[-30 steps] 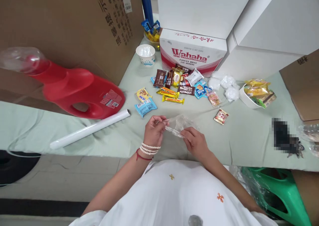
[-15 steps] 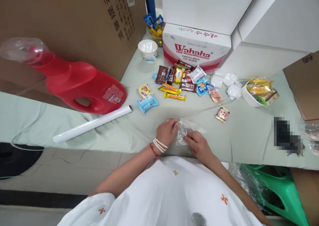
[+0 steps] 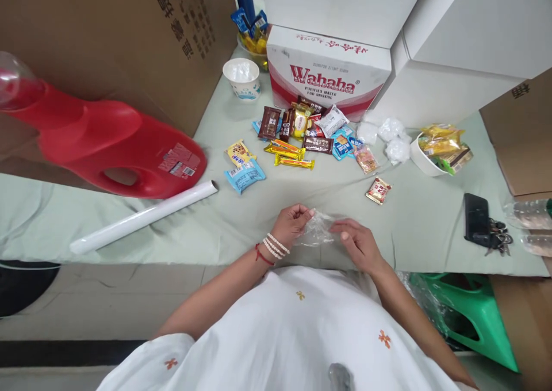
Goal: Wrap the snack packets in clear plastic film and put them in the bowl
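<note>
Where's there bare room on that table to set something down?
Bare cloth shows between the right hand and the dark phone, and between the white tube and the left hand. It's crowded before the Wahaha box, where wrapped snacks lie heaped; a clear plastic bag fills the gap between the hands.

My bag (image 3: 318,233) is clear, my shirt (image 3: 276,328) white with orange motifs (image 3: 384,339), the cloth (image 3: 280,190) pale green, the jug (image 3: 95,141) red

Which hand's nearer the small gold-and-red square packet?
Right. The right hand is on the person's side of the packet, slightly left of it; the left hand is farther left, pinching a thin clear plastic bag.
</note>
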